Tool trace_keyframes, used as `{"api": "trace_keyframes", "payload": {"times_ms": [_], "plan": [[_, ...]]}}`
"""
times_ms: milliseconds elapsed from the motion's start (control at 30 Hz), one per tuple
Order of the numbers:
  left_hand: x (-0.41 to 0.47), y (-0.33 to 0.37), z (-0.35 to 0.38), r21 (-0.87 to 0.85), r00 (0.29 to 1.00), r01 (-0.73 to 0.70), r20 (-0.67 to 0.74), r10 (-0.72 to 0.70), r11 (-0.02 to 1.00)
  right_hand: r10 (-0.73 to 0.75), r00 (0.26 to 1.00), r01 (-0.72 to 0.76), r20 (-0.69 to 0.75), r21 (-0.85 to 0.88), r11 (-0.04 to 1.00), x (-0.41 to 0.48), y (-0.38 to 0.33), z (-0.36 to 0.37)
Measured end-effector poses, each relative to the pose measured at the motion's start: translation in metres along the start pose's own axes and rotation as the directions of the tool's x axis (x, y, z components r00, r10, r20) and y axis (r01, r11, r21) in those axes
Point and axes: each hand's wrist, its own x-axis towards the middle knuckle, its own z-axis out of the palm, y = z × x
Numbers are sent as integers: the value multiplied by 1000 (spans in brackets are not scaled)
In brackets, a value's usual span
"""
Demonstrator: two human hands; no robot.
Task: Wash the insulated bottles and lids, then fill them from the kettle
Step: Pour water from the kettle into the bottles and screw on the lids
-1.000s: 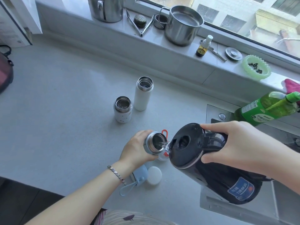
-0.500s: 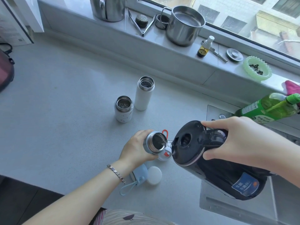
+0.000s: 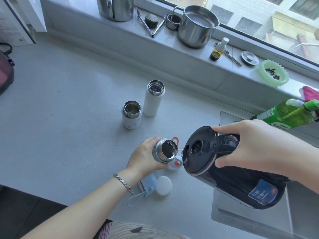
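The kettle [image 3: 231, 181] tilts, spout pointing left into the bottle [image 3: 165, 149].

Pale grey, faintly speckled counter [image 3: 69, 100]. Near centre stands a tall white bottle [image 3: 153, 100]. At its seven o'clock is a short white bottle [image 3: 131, 118] with faint grey doodles. Both have silver steel mouths. At six o'clock: a pale blue bottle [image 3: 163, 150], a white lid [image 3: 175, 163] with a red button, a pale blue lid [image 3: 149, 182] and a plain white lid [image 3: 163, 185]. At four o'clock is a glossy black kettle [image 3: 233, 176] with a blue label [image 3: 262, 192]. At three o'clock, a green bottle [image 3: 283, 115] and a pink cloth [image 3: 309, 94].
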Motion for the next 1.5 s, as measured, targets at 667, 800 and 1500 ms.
{"api": "trace_keyframes", "payload": {"times_ms": [667, 800, 1500], "plan": [[-1, 2, -3, -3, 1000, 12, -1, -12, 1000, 0, 1000, 0, 9, -57, 998, 3, -9, -6], [-1, 2, -4, -7, 1000, 6, 0, -6, 1000, 0, 1000, 0, 1, -73, 997, 5, -11, -7], [-2, 1, -4, -16, 1000, 1, -9, -1, 1000, -47, 998, 52, 36, -132, 990, 10, -24, -14]]}}
